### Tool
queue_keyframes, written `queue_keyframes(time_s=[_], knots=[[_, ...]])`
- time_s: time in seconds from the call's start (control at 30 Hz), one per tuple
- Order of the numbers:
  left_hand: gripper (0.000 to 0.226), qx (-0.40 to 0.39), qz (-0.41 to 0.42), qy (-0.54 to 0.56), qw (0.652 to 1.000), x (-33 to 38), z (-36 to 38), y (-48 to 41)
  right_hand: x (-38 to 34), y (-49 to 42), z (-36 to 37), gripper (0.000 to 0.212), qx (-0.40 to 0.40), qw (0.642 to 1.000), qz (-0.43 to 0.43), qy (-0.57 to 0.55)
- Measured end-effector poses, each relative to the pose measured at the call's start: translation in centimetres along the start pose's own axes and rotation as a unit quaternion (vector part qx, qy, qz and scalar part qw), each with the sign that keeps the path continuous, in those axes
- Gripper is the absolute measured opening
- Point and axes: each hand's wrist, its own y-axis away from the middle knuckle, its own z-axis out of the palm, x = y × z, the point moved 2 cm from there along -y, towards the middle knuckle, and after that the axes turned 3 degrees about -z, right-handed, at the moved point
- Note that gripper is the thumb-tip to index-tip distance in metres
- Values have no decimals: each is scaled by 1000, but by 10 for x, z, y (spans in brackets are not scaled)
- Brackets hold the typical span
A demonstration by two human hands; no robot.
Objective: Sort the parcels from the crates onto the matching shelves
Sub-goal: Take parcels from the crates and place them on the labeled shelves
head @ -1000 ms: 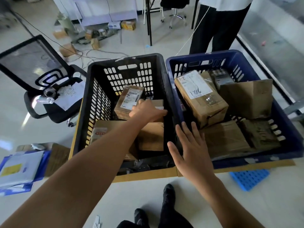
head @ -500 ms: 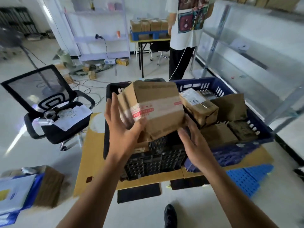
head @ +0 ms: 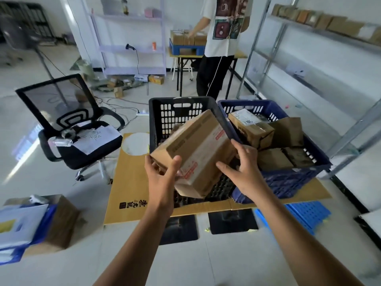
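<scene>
I hold a brown cardboard parcel (head: pixel 198 149) with red-printed tape, tilted, above the front of the black crate (head: pixel 156 120). My left hand (head: pixel 162 178) grips its lower left corner, thumb over the top face. My right hand (head: pixel 245 170) rests against its right side with fingers spread. The blue crate (head: pixel 247 102) to the right holds several brown parcels, one with a white label (head: pixel 250 126). Metal shelves (head: pixel 309 56) run along the right wall, with a row of parcels (head: pixel 329 22) on the top level.
A person (head: pixel 222 38) stands behind the crates at a table with a blue tray of boxes (head: pixel 185 44). A black office chair (head: pixel 72 129) is on the left. Flat cardboard (head: pixel 127 182) lies under the crates. A carton (head: pixel 59 221) and blue pallet piece (head: pixel 305 215) sit on the floor.
My hands reached into the black crate, lifted the parcel out, and have since turned and tilted it. My view has risen from the crates to the room.
</scene>
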Motion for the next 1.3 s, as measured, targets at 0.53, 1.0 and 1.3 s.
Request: queue_keyframes(time_s=[0.53, 1.0, 1.3], knots=[[63, -37, -113, -50, 992, -19, 30, 5, -11, 10, 4, 72, -94, 958, 50, -267], [102, 11, 45, -300, 953, 9, 39, 10, 13, 5, -16, 47, -70, 939, 112, -316], [111, -59, -27, -254, 965, -29, 47, 22, 45, 21, -5, 58, -71, 963, 140, -219]])
